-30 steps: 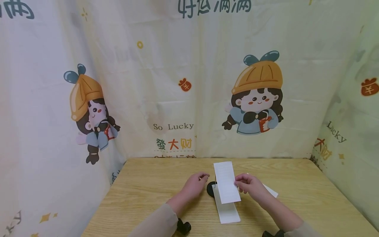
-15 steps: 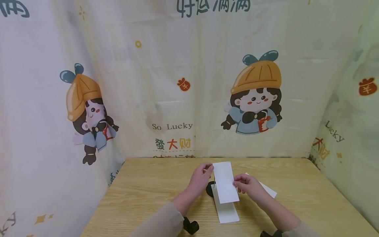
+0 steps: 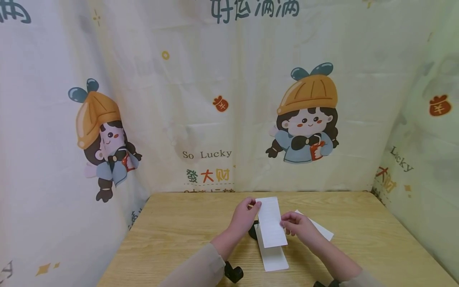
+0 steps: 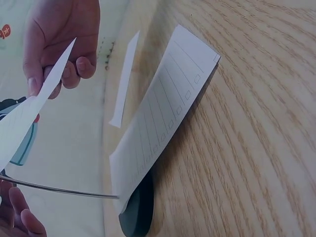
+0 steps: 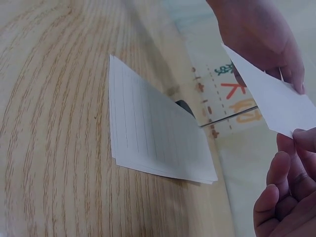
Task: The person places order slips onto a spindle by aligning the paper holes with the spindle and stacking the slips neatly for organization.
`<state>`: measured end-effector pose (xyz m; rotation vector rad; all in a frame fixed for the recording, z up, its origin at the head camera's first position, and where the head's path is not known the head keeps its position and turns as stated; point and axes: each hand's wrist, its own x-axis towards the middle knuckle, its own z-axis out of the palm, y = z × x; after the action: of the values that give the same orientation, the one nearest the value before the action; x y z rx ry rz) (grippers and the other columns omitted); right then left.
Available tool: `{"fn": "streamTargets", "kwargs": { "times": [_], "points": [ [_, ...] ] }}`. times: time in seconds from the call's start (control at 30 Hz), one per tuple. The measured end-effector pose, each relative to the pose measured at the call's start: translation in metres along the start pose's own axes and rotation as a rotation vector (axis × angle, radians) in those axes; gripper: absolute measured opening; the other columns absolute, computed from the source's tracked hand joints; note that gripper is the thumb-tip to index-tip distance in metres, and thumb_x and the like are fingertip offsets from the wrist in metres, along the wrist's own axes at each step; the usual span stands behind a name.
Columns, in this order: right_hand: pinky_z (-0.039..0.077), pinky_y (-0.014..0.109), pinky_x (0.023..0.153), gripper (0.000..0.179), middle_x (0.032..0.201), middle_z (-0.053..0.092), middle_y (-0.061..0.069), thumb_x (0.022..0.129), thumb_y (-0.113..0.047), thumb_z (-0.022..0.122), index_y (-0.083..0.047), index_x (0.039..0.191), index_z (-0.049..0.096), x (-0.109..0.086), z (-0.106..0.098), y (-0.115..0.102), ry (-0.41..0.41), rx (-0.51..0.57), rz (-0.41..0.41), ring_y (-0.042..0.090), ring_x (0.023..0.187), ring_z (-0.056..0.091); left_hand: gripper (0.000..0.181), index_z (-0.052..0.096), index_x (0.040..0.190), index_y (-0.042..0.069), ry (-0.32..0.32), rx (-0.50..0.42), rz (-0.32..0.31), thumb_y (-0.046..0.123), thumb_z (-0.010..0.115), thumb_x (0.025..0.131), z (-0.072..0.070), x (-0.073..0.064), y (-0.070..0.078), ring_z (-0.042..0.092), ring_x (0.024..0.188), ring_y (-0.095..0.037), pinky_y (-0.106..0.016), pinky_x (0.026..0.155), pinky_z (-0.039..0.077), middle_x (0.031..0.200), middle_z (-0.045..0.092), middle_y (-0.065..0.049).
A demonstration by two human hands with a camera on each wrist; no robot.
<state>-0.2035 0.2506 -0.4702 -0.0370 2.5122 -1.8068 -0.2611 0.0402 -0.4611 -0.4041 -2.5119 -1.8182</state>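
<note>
My left hand (image 3: 245,215) pinches the upper left corner of a lined paper slip (image 3: 271,223), held tilted above the table. The right hand (image 3: 303,230) grips its right edge between thumb and fingers. Below it, several lined slips (image 5: 158,128) lie in a loose stack over the round black base (image 4: 138,210) of a bill spike. The spike's thin metal rod (image 4: 64,189) rises from the stack to the raised slip; its tip is hidden by the slip and fingers in the left wrist view.
Another white slip (image 3: 324,230) lies on the wooden table (image 3: 179,227), right of the stack and partly behind the right hand. A printed curtain (image 3: 201,119) hangs along the table's back edge and both sides.
The left hand has come up and to the right from beside the spike and taken hold of the raised slip's upper left corner. The right hand has kept its hold.
</note>
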Motion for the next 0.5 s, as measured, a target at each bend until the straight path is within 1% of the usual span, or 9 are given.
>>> {"fn": "streamTargets", "kwargs": {
  "times": [0.17,0.33,0.5],
  "points": [
    [0.046,0.033,0.065,0.018,0.085,0.061,0.009,0.095,-0.012,0.064,0.002,0.106,0.064,-0.0004,0.0007,-0.0007,0.008,-0.004,-0.011,0.024,0.077,0.056,0.025,0.063,0.095,0.016,-0.001,0.008,-0.01,0.041,0.061,0.098,-0.0009,0.0007,-0.0001,0.052,0.08,-0.014,-0.032,0.066,0.045,0.092,0.059,0.003],
    [0.047,0.033,0.065,0.018,0.085,0.061,0.008,0.096,-0.012,0.063,0.001,0.107,0.064,0.0008,0.0018,-0.0008,-0.003,0.001,-0.005,0.023,0.077,0.056,0.022,0.063,0.094,0.017,0.005,0.02,-0.026,0.039,0.061,0.098,-0.0025,-0.0007,0.0023,0.052,0.08,-0.015,-0.032,0.066,0.044,0.09,0.058,0.003],
    [0.046,0.032,0.064,0.018,0.085,0.061,0.008,0.096,-0.012,0.063,0.002,0.107,0.063,0.0017,0.0017,-0.0007,-0.009,0.003,-0.01,0.024,0.078,0.055,0.023,0.064,0.096,0.017,0.003,0.014,-0.034,0.04,0.061,0.098,-0.0033,0.0,0.0032,0.052,0.082,-0.015,-0.032,0.067,0.045,0.093,0.059,0.003]
  ]
}}
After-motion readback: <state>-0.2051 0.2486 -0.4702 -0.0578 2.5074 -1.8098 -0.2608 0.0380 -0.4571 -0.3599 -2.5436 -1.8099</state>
